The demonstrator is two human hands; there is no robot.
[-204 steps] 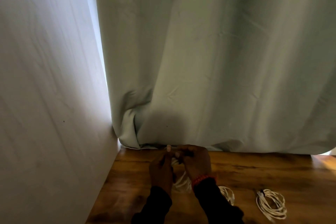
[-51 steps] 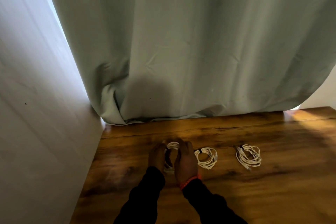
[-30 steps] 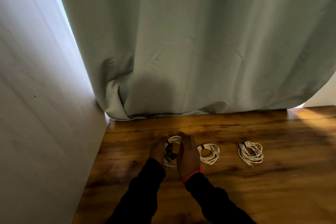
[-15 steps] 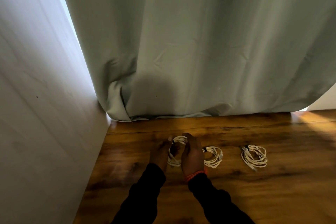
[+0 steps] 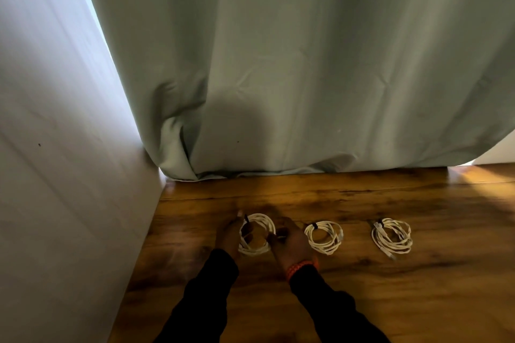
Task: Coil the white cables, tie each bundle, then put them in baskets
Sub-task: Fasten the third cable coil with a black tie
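Observation:
Three coiled white cables lie in a row on the wooden table point(image 5: 390, 301). The left coil point(image 5: 257, 234) sits between my two hands. My left hand point(image 5: 231, 234) pinches its left side, where a dark tie shows at the top. My right hand point(image 5: 291, 243), with an orange bracelet at the wrist, holds the coil's right side with curled fingers. The middle coil point(image 5: 324, 237) carries a dark tie at its upper left and lies just right of my right hand. The right coil point(image 5: 393, 237) lies apart from both hands. No basket is in view.
A pale green curtain point(image 5: 306, 64) hangs down to the table's far edge. A white wall point(image 5: 55, 175) borders the table on the left. Bare wood stretches to the right of the coils and in front of them.
Both hands have spread apart on the left coil, so its whole ring now shows flat on the table. The view has shifted slightly; the other two coils lie as before.

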